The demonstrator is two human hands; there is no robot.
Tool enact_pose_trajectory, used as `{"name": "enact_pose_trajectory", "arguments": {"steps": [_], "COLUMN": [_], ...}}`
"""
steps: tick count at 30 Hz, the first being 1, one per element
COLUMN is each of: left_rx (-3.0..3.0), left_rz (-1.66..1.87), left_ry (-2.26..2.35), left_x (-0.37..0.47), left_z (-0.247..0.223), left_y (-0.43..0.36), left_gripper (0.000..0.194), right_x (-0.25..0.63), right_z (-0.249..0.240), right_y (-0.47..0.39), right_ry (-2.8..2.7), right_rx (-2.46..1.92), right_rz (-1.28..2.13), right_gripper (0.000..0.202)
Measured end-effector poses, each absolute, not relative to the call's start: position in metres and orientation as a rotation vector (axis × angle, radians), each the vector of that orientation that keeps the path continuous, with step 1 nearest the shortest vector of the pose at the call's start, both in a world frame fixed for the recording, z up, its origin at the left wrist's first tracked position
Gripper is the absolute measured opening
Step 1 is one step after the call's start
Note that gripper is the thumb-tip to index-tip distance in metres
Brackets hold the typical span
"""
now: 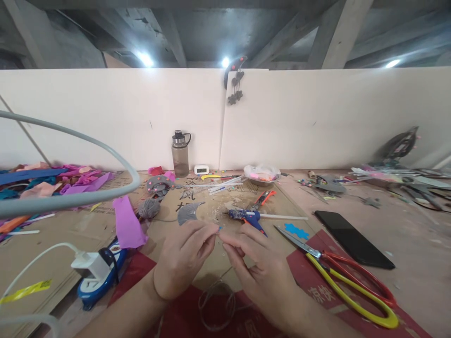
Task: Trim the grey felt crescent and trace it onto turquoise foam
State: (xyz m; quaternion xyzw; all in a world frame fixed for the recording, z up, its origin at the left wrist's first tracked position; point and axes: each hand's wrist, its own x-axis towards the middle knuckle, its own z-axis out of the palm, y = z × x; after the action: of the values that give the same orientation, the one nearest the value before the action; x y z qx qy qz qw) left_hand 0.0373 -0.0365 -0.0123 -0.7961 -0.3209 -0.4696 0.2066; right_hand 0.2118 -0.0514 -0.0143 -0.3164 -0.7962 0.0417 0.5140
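Observation:
My left hand (185, 260) and my right hand (262, 265) meet at the fingertips over the cardboard, both closed in a pinch. A speck of blue shows where the fingers meet, too small to name. Below them lies a loop of thin, pale cord (216, 310); whether it reaches my fingers I cannot tell. Just beyond my left hand is a grey felt piece (190, 212). Past my right hand rests a blue glue gun (246, 216) with a white glue stick. To its right lie a blue flower-shaped cutout (296, 231) and open scissors (334, 263) with red and yellow handles.
A black phone (352, 237) lies at the right. Behind stand a water bottle (181, 155), a small clock (201, 170) and a plastic-lined bowl (262, 173). On the left are felt scraps (130, 223), grey yarn (149, 208), a power strip (102, 279) and a grey curved tube (105, 146).

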Motion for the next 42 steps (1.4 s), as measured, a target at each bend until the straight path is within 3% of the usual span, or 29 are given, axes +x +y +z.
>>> {"name": "enact_pose_trajectory", "arguments": {"steps": [6, 14, 26, 36, 42], "left_rx": [-2.259, -2.318, -2.439, -2.470, -2.313], "left_rz": [-1.556, -1.839, -2.373, -2.377, -1.856], "left_ry": [-1.018, -1.430, -1.819, -1.875, -1.434], "left_x": [0.042, 0.043, 0.046, 0.046, 0.042], "left_z": [-0.009, -0.010, -0.006, -0.006, -0.008], "left_y": [-0.037, -0.034, -0.034, -0.032, -0.034], "left_gripper": [0.020, 0.011, 0.005, 0.006, 0.007], "right_x": [0.211, 0.212, 0.216, 0.215, 0.211], "right_z": [-0.016, -0.024, -0.030, -0.032, -0.027], "right_y": [-0.052, -0.047, -0.041, -0.040, -0.044], "right_ry": [-1.939, -2.029, -2.080, -2.057, -2.027], "right_rx": [-0.716, -0.713, -0.693, -0.715, -0.762], "right_rz": [-0.007, -0.180, -0.150, -0.167, -0.091], "right_gripper": [0.025, 0.046, 0.053, 0.048, 0.040]}}
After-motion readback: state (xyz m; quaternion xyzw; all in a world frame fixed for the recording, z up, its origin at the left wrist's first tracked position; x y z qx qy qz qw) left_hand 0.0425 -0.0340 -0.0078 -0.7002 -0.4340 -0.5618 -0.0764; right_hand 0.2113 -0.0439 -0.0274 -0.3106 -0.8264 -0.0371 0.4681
